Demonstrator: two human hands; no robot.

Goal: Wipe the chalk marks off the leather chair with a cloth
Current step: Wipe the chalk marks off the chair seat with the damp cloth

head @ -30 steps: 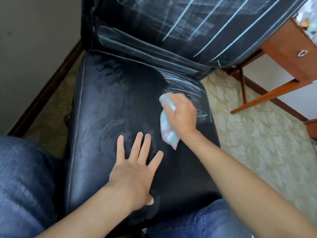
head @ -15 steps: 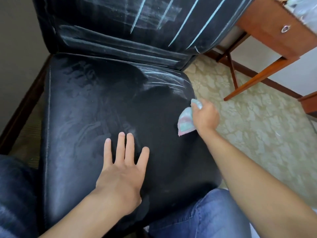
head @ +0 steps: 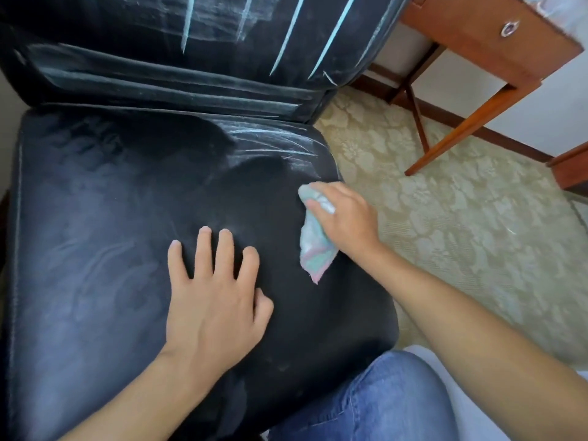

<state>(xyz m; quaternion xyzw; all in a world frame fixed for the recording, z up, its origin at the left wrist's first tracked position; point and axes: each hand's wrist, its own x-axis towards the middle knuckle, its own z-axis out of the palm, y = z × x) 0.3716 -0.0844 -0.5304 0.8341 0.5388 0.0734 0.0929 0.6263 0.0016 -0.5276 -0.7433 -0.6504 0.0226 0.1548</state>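
Head view: right hand (head: 345, 218) grips cloth (head: 313, 246) to wipe seat (head: 95, 218); left hand (head: 213, 300), fingers spread flat, braces it.

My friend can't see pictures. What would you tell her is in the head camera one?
A person's right hand grips a pastel cloth on a black leather chair seat, while the left hand rests flat on it. Chalk marks smear the seat's back corner and streak the backrest. A wooden desk stands on patterned carpet.
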